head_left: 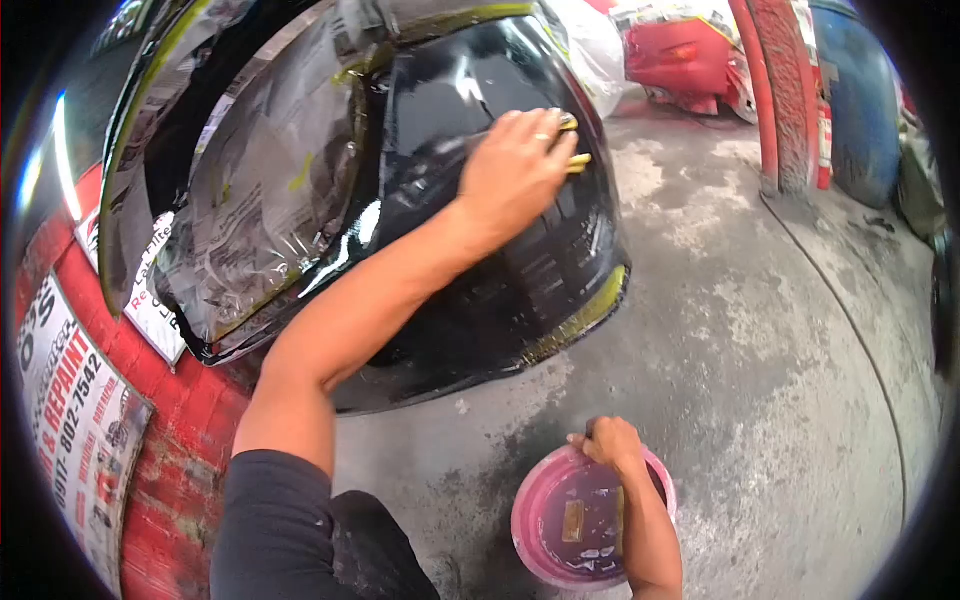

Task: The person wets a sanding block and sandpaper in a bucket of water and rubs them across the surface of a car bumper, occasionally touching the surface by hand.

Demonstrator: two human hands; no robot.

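My left hand (515, 165) reaches over a glossy black car panel (480, 290), its fingers closed round a small pad (577, 163) with yellow edges and pressed to the wet-looking surface. Most of the pad is hidden under the fingers. Low in the view, my right hand (610, 442) is closed on the rim of a pink basin (530, 535). The basin stands on the floor and holds murky liquid, with a small tan rectangular piece (573, 521) in it.
Masking paper and plastic (270, 190) cover the car's left part. Signs (80, 420) lean on a red brick wall at the left. A red post (785, 100), a blue drum (858, 110) and a red car part (680, 60) stand at the back right on concrete.
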